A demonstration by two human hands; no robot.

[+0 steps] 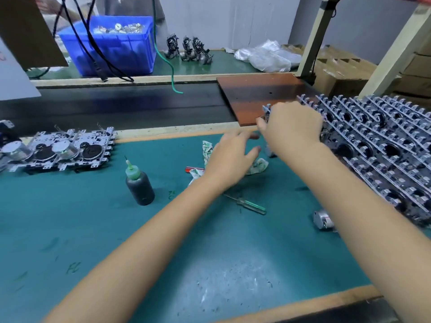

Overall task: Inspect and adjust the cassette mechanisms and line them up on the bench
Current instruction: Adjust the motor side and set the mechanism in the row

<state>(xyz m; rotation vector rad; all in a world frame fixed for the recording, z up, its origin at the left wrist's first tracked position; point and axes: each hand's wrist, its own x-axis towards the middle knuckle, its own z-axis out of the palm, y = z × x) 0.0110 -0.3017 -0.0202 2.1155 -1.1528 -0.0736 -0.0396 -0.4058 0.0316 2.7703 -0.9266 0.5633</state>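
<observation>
Dark squeeze bottle [140, 186], green-handled screwdriver [248, 204], crumpled rag [257, 165], blue bin [116, 46] beyond black conveyor belt [130, 106].

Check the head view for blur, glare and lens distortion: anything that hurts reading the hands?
Head view: the left hand and right hand are motion-smeared, so the grip on the grey metal cassette mechanism is unclear; wide-angle bowing stretches the forearms and edges; soft white glare patch on the green bench mat; the dark plastic bottle with green nozzle stays sharp.

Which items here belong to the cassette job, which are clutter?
Job: right hand gripping a mechanism; left hand open; stacked mechanisms; lined-up mechanisms; screwdriver; oiler bottle.
Lying about: crumpled rag; loose motor; blue bin; plastic bags.
</observation>
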